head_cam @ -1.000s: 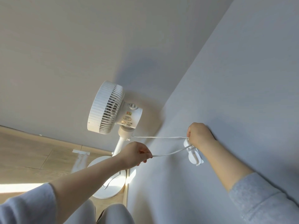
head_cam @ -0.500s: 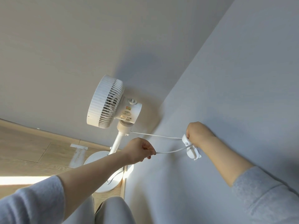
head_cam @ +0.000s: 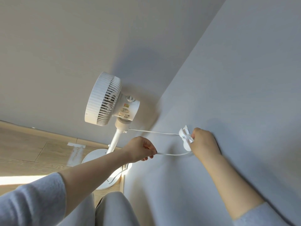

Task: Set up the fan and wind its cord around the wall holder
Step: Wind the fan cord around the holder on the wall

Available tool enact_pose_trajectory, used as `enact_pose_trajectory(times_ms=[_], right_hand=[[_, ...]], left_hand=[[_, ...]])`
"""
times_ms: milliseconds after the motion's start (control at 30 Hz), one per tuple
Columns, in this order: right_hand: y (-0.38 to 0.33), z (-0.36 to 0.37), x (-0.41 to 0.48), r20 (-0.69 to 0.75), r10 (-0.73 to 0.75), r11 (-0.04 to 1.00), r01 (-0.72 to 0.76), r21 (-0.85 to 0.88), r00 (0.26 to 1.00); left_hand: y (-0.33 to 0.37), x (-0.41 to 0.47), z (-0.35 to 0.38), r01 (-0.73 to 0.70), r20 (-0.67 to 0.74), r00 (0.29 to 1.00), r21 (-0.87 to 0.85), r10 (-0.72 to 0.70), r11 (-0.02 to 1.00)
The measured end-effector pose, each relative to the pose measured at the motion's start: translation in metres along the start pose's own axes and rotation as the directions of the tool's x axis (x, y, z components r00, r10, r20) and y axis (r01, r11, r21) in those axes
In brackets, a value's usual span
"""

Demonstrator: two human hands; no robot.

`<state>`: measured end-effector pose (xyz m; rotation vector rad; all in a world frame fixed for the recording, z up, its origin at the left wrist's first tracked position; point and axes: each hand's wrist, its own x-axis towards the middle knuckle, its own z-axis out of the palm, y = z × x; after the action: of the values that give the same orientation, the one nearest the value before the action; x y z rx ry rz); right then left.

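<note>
Cord half-wound at the wall holder

The fan (head_cam: 112, 101) stood upright in the corner, left of the wall holder (head_cam: 184, 137). The right hand (head_cam: 204, 142) was curled closed over the holder, pinning the cord (head_cam: 154, 132) there. The left hand (head_cam: 140, 150), farther from the holder, pinched the loose run, which stretched almost level back under the holder; the next wrap looked likely to pass beneath it.

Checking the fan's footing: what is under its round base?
Light wood floor lies under the round base. The left forearm covers the base's middle, so whether a cord runs beneath cannot be seen.
</note>
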<state>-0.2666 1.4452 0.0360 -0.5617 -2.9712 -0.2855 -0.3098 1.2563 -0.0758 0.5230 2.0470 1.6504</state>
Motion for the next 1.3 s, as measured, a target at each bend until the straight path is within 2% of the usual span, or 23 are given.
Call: enact_pose_trajectory(times_ms=[200, 633, 900, 1300], right_hand=[[0.008, 0.014, -0.027, -0.089, 0.060, 0.997, -0.056, 0.051, 0.994], [-0.001, 0.052, -0.047, -0.081, 0.180, 0.971, -0.165, 0.172, 0.980], [-0.017, 0.080, -0.047, -0.041, 0.151, 0.942, -0.132, 0.308, 0.988], [-0.037, 0.083, -0.005, 0.092, 0.034, 0.988, -0.047, 0.144, 0.995]], left_hand=[[-0.001, -0.006, 0.006, 0.007, 0.013, 1.000, 0.036, -0.008, 0.999], [-0.006, -0.019, 0.000, 0.017, 0.040, 0.999, 0.107, -0.021, 0.994], [-0.017, -0.019, -0.018, 0.098, -0.044, 0.995, 0.130, -0.093, 0.987], [-0.035, -0.010, -0.032, 0.168, -0.149, 0.977, 0.100, -0.152, 0.981]])
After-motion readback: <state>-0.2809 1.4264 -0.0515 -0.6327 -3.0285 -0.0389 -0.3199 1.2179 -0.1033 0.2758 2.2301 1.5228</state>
